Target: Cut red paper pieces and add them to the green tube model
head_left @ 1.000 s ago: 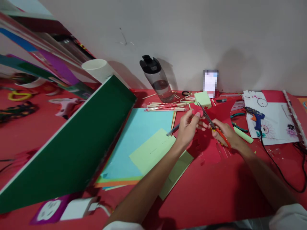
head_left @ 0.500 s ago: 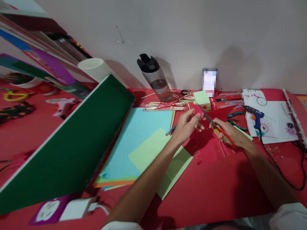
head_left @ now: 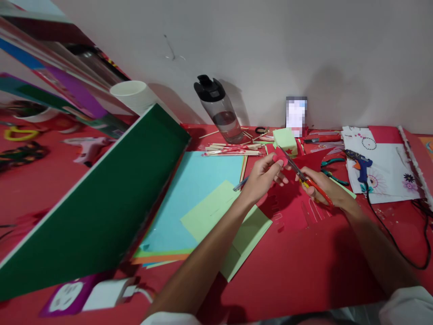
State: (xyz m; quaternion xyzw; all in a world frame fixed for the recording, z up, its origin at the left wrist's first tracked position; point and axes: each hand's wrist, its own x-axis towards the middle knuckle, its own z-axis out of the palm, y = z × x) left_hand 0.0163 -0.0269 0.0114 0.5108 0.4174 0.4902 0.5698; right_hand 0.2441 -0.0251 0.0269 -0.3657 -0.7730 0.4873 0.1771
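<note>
Between the thumb and fingers of my left hand [head_left: 265, 174] is a small red paper piece [head_left: 279, 159]. My right hand [head_left: 318, 185] is closed around the red and yellow handles of a pair of scissors [head_left: 299, 174], whose blades point up and left and reach the paper's edge. Below both hands lies red paper [head_left: 294, 207] with pale outlines and cut edges. Just behind the paper piece stands a light green paper box [head_left: 286, 141] with a red star on it. A pen [head_left: 240, 184] lies partly hidden behind my left hand.
A green board [head_left: 101, 198] leans at the left, beside blue paper [head_left: 209, 167] and light green sheets [head_left: 206, 212]. At the back are a water bottle [head_left: 219, 110], wooden sticks [head_left: 233, 150] and a phone [head_left: 296, 117]. Pliers [head_left: 333, 170] and a corded glue gun [head_left: 362, 167] lie right.
Both hands, the scissors and the red paper piece stay almost in the same place. The view has shifted very slightly; nothing else visibly differs.
</note>
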